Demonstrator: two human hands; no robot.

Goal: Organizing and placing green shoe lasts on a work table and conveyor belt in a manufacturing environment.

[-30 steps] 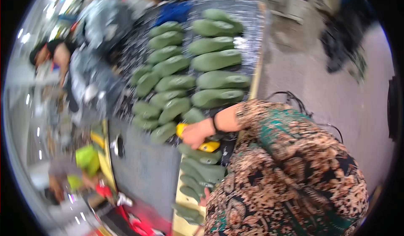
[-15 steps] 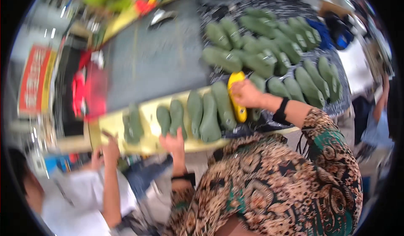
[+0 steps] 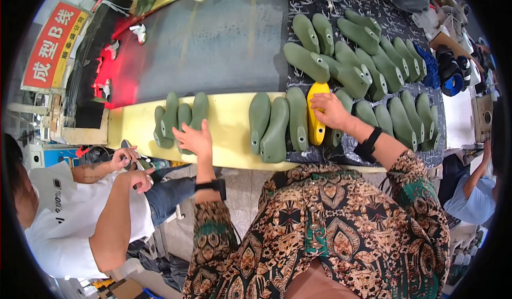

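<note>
Head view: a factory line, with a yellow ledge [image 3: 229,123] along a grey belt [image 3: 213,38] and a dark patterned mat [image 3: 373,0] at right. Our left hand [image 3: 194,139] lies flat on the ledge, fingers loosely spread, touching the near end of a small group of green lasts [image 3: 178,118]. Our right hand [image 3: 330,111] rests on a yellow last [image 3: 317,112], fingers curled over its right side, thumb hidden, so we cannot tell if it is gripped. The yellow last lies at the ledge's right end, just beside three green lasts [image 3: 277,123] on its left. Many more lasts [image 3: 368,59] cover the mat. A person in a white shirt [image 3: 69,219] sits lower left, hands together.
</note>
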